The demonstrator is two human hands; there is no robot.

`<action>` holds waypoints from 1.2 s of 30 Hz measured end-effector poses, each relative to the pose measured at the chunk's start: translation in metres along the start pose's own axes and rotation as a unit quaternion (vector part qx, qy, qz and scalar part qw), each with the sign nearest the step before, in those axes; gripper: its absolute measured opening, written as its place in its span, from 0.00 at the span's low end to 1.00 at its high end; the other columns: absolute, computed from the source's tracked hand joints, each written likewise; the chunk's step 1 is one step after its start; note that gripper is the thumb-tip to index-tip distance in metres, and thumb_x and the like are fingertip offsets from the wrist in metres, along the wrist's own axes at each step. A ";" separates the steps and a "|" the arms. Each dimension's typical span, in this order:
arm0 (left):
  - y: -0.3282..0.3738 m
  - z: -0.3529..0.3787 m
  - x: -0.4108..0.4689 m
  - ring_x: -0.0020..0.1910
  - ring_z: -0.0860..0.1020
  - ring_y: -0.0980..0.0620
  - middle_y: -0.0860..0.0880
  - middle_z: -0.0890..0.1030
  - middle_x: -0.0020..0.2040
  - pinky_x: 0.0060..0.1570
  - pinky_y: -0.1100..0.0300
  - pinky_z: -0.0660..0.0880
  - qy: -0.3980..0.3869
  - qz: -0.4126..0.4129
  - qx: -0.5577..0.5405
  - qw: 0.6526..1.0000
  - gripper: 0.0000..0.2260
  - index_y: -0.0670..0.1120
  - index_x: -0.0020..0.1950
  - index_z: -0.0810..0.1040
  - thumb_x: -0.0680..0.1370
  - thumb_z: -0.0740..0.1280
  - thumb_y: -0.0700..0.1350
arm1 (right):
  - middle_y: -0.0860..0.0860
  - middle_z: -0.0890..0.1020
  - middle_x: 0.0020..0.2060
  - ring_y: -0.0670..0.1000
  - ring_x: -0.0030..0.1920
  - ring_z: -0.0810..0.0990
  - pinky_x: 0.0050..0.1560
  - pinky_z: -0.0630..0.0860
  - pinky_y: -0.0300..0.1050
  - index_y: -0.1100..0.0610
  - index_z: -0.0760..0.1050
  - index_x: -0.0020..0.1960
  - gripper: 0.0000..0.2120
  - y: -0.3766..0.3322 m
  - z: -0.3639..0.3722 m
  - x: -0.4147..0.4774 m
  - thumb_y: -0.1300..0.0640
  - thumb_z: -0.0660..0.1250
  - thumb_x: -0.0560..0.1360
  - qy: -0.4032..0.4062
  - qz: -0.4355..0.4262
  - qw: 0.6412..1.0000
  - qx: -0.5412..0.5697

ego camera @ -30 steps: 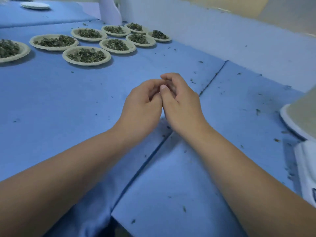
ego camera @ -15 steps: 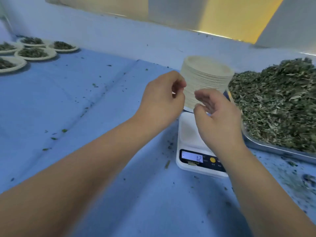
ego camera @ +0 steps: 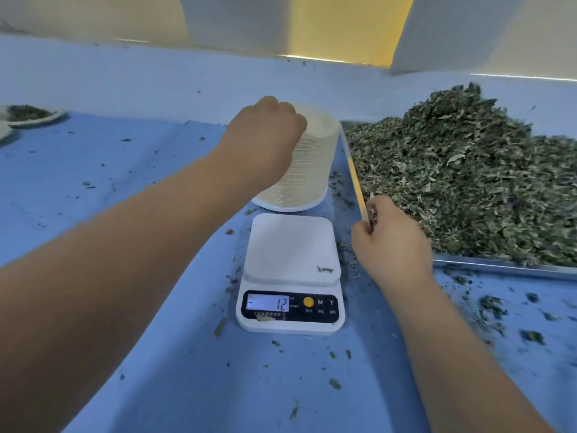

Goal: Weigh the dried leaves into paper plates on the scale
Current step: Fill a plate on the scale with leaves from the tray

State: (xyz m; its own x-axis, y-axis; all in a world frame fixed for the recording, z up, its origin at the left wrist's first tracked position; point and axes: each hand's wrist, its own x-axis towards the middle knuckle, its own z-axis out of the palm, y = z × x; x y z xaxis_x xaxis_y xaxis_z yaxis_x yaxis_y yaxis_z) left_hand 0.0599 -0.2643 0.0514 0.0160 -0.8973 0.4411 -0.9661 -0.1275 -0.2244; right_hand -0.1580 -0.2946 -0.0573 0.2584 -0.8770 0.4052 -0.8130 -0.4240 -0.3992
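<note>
A white digital scale (ego camera: 290, 270) sits on the blue table in front of me, its display reading 12 behind a minus sign. Only a leaf scrap lies on its platform. Just behind it stands a tall stack of paper plates (ego camera: 315, 170). My left hand (ego camera: 268, 135) lies over the stack's top left rim with its fingers curled down on the top plates; the fingertips are hidden. A big heap of dried leaves (ego camera: 468, 182) fills a metal tray (ego camera: 499, 266) on the right. My right hand (ego camera: 390, 239) is at the tray's left rim, fingers curled round a few leaves.
Filled paper plates (ego camera: 31, 115) stand at the far left edge of the table. Leaf crumbs are scattered over the blue cloth (ego camera: 140, 170) around the scale and the tray. A pale blue wall (ego camera: 156, 79) runs close behind the plate stack and the tray.
My view swung right from the filled plates to the scale. My hands parted: the left went onto the plate stack, the right moved to the tray's rim and into the leaves.
</note>
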 end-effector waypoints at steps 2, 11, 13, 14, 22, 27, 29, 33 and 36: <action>0.000 -0.001 0.003 0.55 0.71 0.41 0.44 0.76 0.50 0.45 0.50 0.68 -0.008 -0.001 0.016 1.000 0.16 0.42 0.55 0.77 0.74 0.59 0.28 | 0.49 0.76 0.36 0.53 0.32 0.72 0.29 0.63 0.43 0.54 0.70 0.57 0.10 0.000 0.001 0.001 0.52 0.61 0.78 -0.009 0.002 0.999 -0.044; -0.004 0.005 0.007 0.42 0.71 0.44 0.49 0.68 0.38 0.30 0.56 0.58 -0.023 0.047 0.091 0.994 0.12 0.43 0.52 0.73 0.74 0.60 0.30 | 0.49 0.73 0.30 0.51 0.27 0.71 0.29 0.62 0.42 0.55 0.65 0.57 0.12 0.001 0.006 0.000 0.49 0.61 0.79 -0.035 -0.013 0.992 -0.124; -0.008 0.007 0.010 0.42 0.72 0.43 0.48 0.69 0.39 0.30 0.56 0.58 -0.020 0.083 0.105 0.991 0.13 0.43 0.56 0.74 0.75 0.60 0.31 | 0.49 0.74 0.31 0.51 0.27 0.71 0.28 0.62 0.42 0.54 0.66 0.58 0.13 0.002 0.008 0.000 0.49 0.61 0.79 -0.031 -0.016 0.991 -0.127; -0.011 0.007 0.011 0.41 0.71 0.43 0.48 0.68 0.38 0.30 0.56 0.57 -0.020 0.100 0.109 0.989 0.13 0.43 0.57 0.74 0.75 0.60 0.31 | 0.49 0.74 0.30 0.51 0.27 0.71 0.28 0.63 0.42 0.54 0.66 0.59 0.13 0.003 0.010 0.000 0.49 0.61 0.79 -0.031 -0.016 0.991 -0.128; -0.016 0.003 0.014 0.32 0.66 0.46 0.47 0.66 0.35 0.28 0.56 0.55 -0.021 0.165 0.131 0.977 0.11 0.41 0.57 0.71 0.76 0.60 0.33 | 0.48 0.75 0.30 0.51 0.27 0.73 0.28 0.65 0.41 0.53 0.65 0.61 0.14 0.005 0.012 0.001 0.49 0.61 0.78 -0.026 -0.021 0.991 -0.129; -0.014 0.003 0.014 0.32 0.66 0.44 0.47 0.64 0.36 0.28 0.55 0.53 0.020 0.173 0.093 0.980 0.19 0.42 0.68 0.66 0.77 0.61 0.33 | 0.48 0.75 0.30 0.51 0.27 0.73 0.28 0.64 0.40 0.53 0.65 0.62 0.15 0.005 0.013 0.000 0.49 0.61 0.78 -0.024 -0.027 0.990 -0.140; -0.012 0.003 0.011 0.36 0.68 0.42 0.46 0.65 0.37 0.28 0.56 0.52 0.055 0.161 0.077 0.982 0.18 0.40 0.65 0.68 0.76 0.62 0.32 | 0.48 0.75 0.30 0.51 0.27 0.73 0.28 0.63 0.41 0.53 0.65 0.61 0.15 0.006 0.013 0.001 0.49 0.61 0.78 -0.025 -0.029 0.989 -0.142; -0.012 0.001 0.006 0.41 0.65 0.43 0.45 0.67 0.40 0.31 0.55 0.55 0.121 0.034 0.001 0.992 0.10 0.40 0.51 0.71 0.72 0.62 0.32 | 0.48 0.75 0.30 0.52 0.27 0.74 0.28 0.63 0.41 0.53 0.65 0.60 0.14 0.006 0.013 0.000 0.50 0.62 0.77 -0.023 -0.036 0.989 -0.142; -0.017 0.008 0.000 0.48 0.70 0.42 0.44 0.75 0.45 0.41 0.52 0.66 0.165 -0.096 -0.135 0.972 0.13 0.41 0.53 0.81 0.74 0.60 0.35 | 0.48 0.76 0.31 0.52 0.28 0.74 0.28 0.63 0.41 0.52 0.65 0.61 0.14 0.006 0.013 0.000 0.50 0.62 0.77 -0.025 -0.038 0.988 -0.148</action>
State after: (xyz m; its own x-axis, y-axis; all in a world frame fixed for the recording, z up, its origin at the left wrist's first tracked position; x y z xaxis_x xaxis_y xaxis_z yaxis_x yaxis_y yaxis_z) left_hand 0.0780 -0.2658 0.0483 0.1626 -0.6777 0.7172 -0.9865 -0.1240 0.1066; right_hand -0.1561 -0.2998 -0.0701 0.3431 -0.8588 0.3804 -0.9056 -0.4100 -0.1088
